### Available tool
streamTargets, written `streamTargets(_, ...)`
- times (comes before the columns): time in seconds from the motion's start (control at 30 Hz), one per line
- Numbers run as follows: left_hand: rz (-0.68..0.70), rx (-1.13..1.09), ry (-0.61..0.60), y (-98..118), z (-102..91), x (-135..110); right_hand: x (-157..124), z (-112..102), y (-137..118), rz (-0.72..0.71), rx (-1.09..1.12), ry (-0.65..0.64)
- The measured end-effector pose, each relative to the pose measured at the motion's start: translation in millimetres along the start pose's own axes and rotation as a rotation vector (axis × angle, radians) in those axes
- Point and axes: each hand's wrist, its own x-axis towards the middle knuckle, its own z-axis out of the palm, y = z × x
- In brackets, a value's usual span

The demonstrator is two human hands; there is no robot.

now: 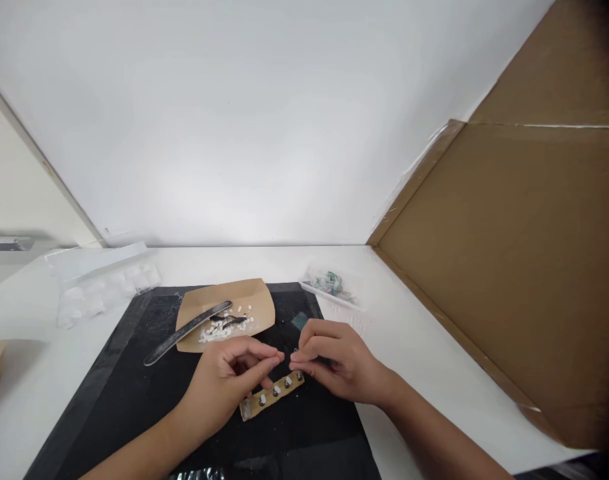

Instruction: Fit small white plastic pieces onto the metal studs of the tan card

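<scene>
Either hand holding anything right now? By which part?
Cannot tell: the left hand and right hand pinch fingertip to fingertip above the tan studded cardboard strip; anything pinched is too small to see.

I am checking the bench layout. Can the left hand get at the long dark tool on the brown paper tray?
Probably yes. The long dark tool lies just beyond the left hand, partly on the brown paper tray, and nothing stands between them. That hand is pinched shut now, though.

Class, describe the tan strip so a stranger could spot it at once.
Find the black mat on the white table. Just below the left hand and right hand lies a tan strip. Unlike the brown paper tray behind, it is narrow and carries a row of metal studs.
</scene>
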Motion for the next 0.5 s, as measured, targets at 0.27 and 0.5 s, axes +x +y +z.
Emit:
streamTargets(0.27,0.581,0.461,-0.046,2.8,0.7,-2.2,-26.2,-11.7,18.6,0.104,0.049,-0.065)
streamTargets(0.5,0.586,0.598,-0.119,-3.8,1.7,-5.7,-30.6,-9.3,11.1,0.119,0.046,-0.175)
